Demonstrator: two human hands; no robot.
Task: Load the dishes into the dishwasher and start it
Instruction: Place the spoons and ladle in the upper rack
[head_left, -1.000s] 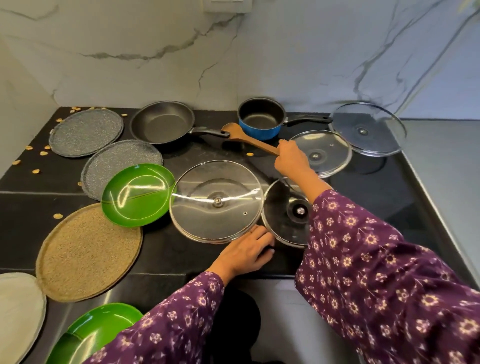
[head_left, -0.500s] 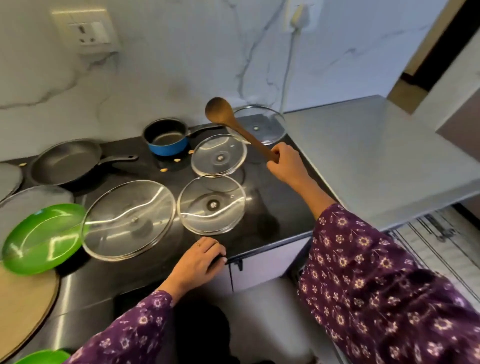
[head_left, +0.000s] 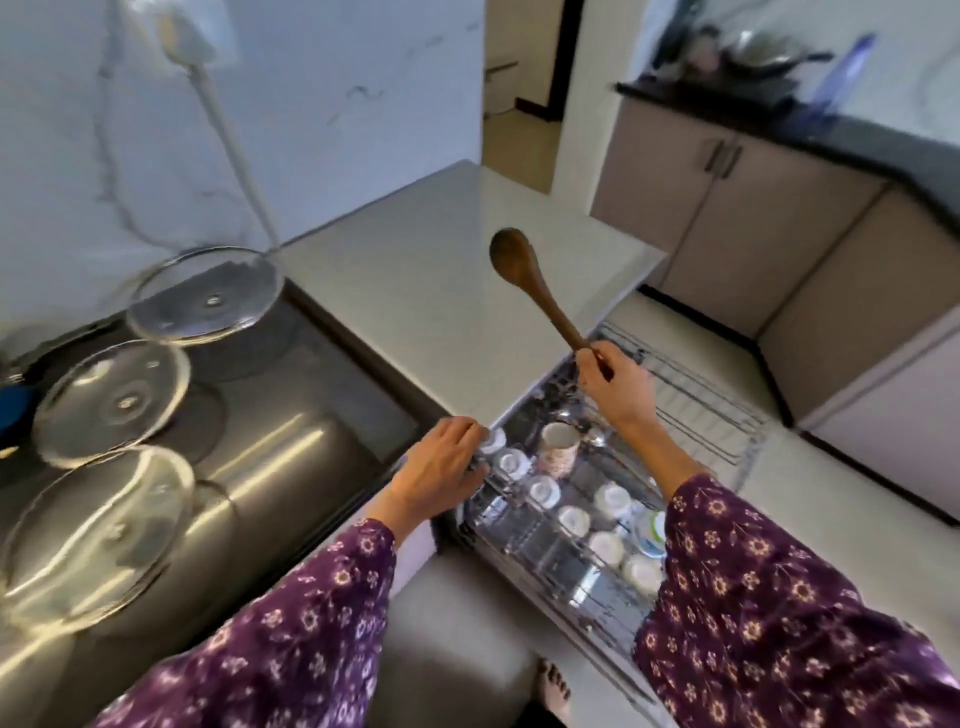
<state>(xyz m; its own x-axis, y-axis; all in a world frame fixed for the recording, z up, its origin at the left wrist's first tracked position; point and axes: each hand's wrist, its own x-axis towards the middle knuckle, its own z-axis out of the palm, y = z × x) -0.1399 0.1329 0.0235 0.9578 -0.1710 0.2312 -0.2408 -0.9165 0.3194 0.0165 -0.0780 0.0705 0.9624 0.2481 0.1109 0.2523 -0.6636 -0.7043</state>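
Note:
My right hand (head_left: 615, 384) grips the handle of a brown wooden spoon (head_left: 524, 270), bowl end up, above the pulled-out dishwasher rack (head_left: 701, 410). The rack holds several upturned white cups (head_left: 543, 491) and one patterned mug (head_left: 558, 447). My left hand (head_left: 441, 467) rests with curled fingers at the rack's left edge, by the counter corner; what it holds, if anything, is unclear. Three glass lids (head_left: 111, 400) lie on the black counter at the left.
A pale worktop (head_left: 441, 260) lies behind the rack. A white cable (head_left: 228, 145) runs down the marble wall. Beige cabinets (head_left: 727, 208) stand at the right under a dark counter with blurred pans. My bare foot (head_left: 553, 686) is on the floor below.
The view has swung right from the counter to the open dishwasher. My right hand carried the spoon over the rack. My left hand moved from the counter edge to the rack's left edge.

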